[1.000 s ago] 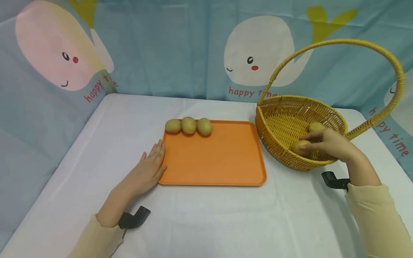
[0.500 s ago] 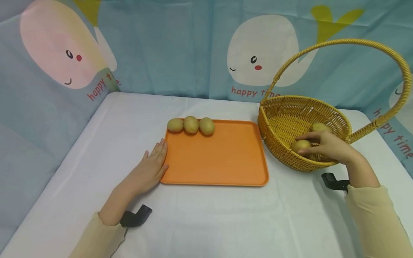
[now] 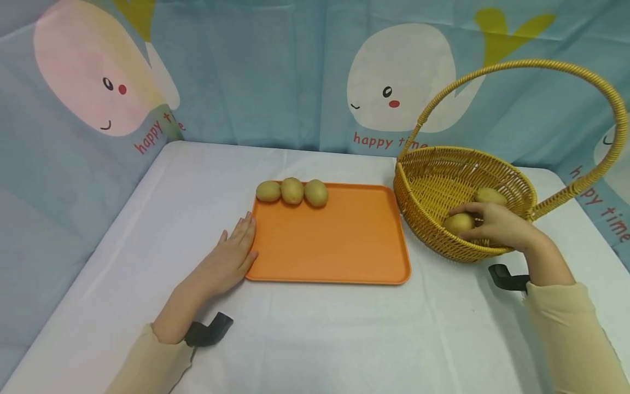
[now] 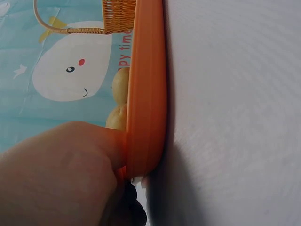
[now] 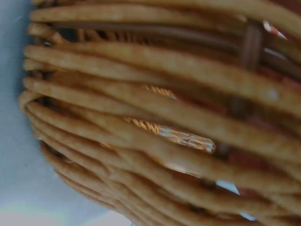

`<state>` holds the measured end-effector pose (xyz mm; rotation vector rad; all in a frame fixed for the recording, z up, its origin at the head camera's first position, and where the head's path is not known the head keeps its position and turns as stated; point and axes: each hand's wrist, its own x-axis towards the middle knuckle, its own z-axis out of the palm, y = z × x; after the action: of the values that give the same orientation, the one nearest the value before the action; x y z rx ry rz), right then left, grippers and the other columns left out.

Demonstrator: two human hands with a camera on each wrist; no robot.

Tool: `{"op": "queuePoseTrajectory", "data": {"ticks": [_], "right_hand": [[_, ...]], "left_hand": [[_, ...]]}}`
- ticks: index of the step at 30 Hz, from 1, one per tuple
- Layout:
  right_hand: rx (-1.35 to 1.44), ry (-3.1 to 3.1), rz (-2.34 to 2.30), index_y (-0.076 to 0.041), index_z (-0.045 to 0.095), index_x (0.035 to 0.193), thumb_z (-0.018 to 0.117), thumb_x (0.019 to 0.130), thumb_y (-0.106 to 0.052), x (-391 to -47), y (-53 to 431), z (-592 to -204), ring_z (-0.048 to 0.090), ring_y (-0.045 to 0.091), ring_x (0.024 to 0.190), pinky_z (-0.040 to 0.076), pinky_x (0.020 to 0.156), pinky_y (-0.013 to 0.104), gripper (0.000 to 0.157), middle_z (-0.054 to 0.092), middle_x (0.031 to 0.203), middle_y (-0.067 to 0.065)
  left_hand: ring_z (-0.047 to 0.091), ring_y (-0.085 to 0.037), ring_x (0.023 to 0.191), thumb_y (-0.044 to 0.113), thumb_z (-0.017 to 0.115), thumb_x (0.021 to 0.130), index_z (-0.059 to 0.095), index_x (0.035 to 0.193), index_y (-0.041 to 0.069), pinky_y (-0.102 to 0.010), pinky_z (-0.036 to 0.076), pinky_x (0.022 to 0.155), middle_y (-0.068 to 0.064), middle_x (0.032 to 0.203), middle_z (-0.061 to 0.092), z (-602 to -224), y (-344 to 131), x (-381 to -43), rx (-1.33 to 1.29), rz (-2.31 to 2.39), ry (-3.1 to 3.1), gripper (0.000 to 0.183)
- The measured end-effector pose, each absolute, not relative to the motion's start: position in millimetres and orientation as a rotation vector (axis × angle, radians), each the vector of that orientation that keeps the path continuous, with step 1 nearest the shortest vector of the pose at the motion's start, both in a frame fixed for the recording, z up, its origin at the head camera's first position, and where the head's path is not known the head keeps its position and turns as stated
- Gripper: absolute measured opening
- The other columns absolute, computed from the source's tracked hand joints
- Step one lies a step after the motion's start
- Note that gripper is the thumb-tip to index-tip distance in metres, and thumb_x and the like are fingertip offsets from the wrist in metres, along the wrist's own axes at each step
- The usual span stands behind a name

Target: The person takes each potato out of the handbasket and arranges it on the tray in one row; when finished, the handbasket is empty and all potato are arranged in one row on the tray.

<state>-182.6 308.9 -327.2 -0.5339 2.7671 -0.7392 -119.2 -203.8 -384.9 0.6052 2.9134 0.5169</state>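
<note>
The left hand [image 3: 228, 261] has not moved: flat on the surface [image 3: 315, 334], straight fingers against the tray's [image 3: 334, 241] left edge. Three potatoes [image 3: 292, 191] stay along its far edge. In the basket [image 3: 423, 186], the right hand [image 3: 494, 225] has curled its fingers closer round a potato [image 3: 459, 222], not yet lifted.

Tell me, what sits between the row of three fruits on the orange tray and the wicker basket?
Nothing: in the head view only bare orange tray separates the three fruits from the basket.
</note>
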Motion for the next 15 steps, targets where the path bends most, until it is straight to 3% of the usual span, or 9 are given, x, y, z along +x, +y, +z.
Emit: {"op": "queuePoseTrajectory", "data": {"ticks": [4,9,13,15], "right_hand": [[-0.511,2.841,-0.724,-0.001,0.065,0.116,0.079,0.076,-0.016,-180,307,-327,0.052,0.013,0.081,0.045,0.067,0.024,0.045,0.062,0.100,0.011],[-0.443,2.938,-0.751,-0.001,0.064,0.118,0.082,0.074,-0.027,-174,303,-323,0.047,0.021,0.087,0.042,0.068,0.034,0.054,0.058,0.101,0.012],[-0.445,2.991,-0.824,-0.007,0.066,0.118,0.082,0.074,-0.029,-167,298,-318,0.044,0.015,0.087,0.040,0.066,0.029,0.052,0.055,0.102,0.009],[-0.460,2.991,-0.888,-0.009,0.066,0.119,0.082,0.074,-0.026,-165,293,-315,0.049,0.010,0.084,0.043,0.065,0.023,0.051,0.058,0.103,0.009]], "left_hand": [[0.009,-0.040,0.141,0.019,0.043,0.100,0.013,0.146,-0.011,-0.062,0.012,0.107,-0.025,0.154,0.007,-385,-204,-119,0.603,0.519,2.915,0.062],[0.009,-0.040,0.141,0.018,0.043,0.100,0.014,0.145,-0.012,-0.062,0.011,0.107,-0.025,0.154,0.008,-384,-202,-118,0.598,0.521,2.915,0.062],[0.010,-0.040,0.140,0.018,0.044,0.100,0.014,0.145,-0.012,-0.062,0.012,0.107,-0.025,0.154,0.008,-384,-202,-118,0.600,0.517,2.917,0.062],[0.010,-0.040,0.140,0.018,0.044,0.100,0.014,0.145,-0.011,-0.062,0.012,0.107,-0.025,0.154,0.008,-384,-202,-118,0.600,0.514,2.917,0.062]]}}
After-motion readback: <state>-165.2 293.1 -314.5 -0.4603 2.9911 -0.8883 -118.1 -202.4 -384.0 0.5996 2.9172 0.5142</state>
